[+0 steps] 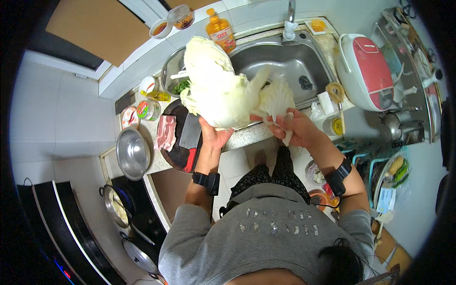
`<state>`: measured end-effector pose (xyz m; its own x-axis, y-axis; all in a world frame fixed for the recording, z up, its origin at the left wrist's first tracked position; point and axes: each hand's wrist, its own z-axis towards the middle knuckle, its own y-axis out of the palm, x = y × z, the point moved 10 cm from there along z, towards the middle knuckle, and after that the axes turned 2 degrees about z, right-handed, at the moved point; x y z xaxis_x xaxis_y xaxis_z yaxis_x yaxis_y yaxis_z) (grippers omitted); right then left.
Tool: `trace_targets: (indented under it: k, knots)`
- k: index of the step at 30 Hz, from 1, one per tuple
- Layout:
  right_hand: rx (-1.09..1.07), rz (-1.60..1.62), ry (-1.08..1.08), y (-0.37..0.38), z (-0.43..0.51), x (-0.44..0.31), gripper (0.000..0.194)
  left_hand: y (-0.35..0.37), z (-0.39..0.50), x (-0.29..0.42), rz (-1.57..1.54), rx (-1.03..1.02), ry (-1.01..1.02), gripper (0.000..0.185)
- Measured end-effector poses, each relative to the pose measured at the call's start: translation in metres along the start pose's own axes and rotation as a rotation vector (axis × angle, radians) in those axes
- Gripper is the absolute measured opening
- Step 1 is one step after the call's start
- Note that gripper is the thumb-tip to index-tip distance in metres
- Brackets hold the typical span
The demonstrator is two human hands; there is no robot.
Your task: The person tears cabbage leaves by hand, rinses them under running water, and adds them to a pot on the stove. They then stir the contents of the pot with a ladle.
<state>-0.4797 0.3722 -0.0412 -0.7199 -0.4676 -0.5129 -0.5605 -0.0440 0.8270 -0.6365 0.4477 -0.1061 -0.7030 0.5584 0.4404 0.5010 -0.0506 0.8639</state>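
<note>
A large pale napa cabbage (217, 85) is held up at the counter's front edge, its base resting in my left hand (214, 135). Just right of it, my right hand (297, 128) grips a loose cabbage leaf (278, 96), blurred by motion, in front of the stainless steel sink (302, 67). Whether the leaf still joins the head cannot be told. Left of the cabbage, a cleaver with a red handle (190, 160) lies on a round dark cutting board (171, 151), with a slab of raw pork (166, 132) at the board's left edge.
A steel bowl (133, 153) stands left of the board, near the stove (142, 203) with its pans. Behind the cabbage are a bowl with greens (181, 86) and a dish soap bottle (221, 34). A rice cooker (370, 71) and a round brush (335, 93) are right of the sink.
</note>
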Motion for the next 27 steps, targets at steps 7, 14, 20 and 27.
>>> trace_targets:
  k: [7,14,20,27]
  knots:
    - [0.23,-0.216,-0.144,-0.012,-0.029,-0.011,0.023,0.028,-0.019,-0.082,-0.005,-0.08,-0.3,0.088]
    - [0.381,-0.308,-0.405,-0.045,-0.126,-0.049,0.022,0.024,-0.015,-0.153,-0.041,-0.226,-0.485,0.098]
    - [0.733,-0.678,-0.551,-0.096,-0.231,-0.056,0.024,0.085,-0.009,-0.186,0.162,-0.306,-0.403,0.082]
    - [0.791,-0.465,-0.909,-0.096,-0.374,-0.084,0.024,0.211,-0.038,-0.314,0.362,-0.498,-0.523,0.108]
